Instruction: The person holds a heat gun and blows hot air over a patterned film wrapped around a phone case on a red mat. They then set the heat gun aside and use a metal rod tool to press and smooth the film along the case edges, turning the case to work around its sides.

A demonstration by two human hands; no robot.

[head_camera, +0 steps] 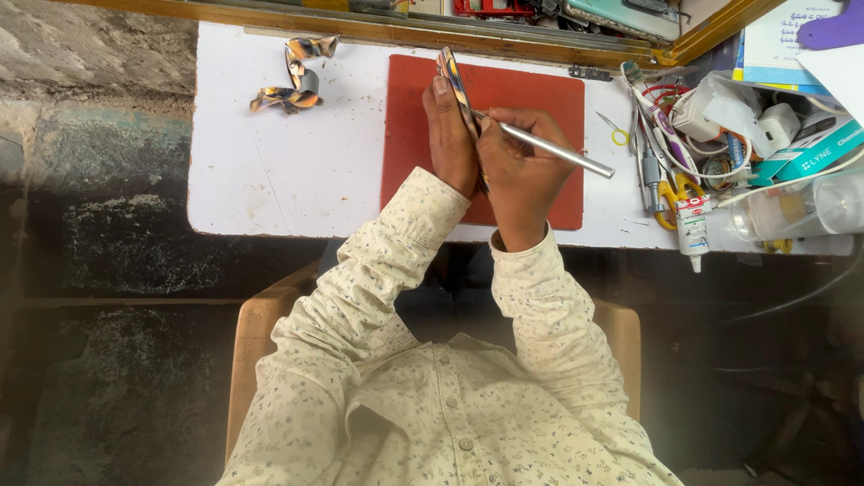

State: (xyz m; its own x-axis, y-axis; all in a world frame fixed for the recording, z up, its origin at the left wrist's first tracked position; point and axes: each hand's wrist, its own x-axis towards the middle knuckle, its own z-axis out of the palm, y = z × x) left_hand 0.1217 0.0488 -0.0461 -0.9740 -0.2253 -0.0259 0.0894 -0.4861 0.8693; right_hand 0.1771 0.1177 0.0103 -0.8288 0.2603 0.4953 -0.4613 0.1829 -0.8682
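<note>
My left hand (448, 135) holds a thin flat phone-like piece with a blue, orange and black swirl pattern (450, 72) on its edge, upright above the red mat (531, 94). My right hand (520, 162) grips a slim silver metal tool (558, 151) like a pen, its fine tip touching the edge of the patterned piece. Both hands are pressed together over the middle of the mat. The lower part of the patterned piece is hidden behind my hands.
Curled scraps of the same swirl-patterned film (292, 76) lie on the white table (270, 171) at the back left. At the right sits a clutter of tools, cables, a glue tube (691, 232), yellow-handled scissors (668, 193) and a clear jar (801, 209). A wooden frame (360, 27) borders the back.
</note>
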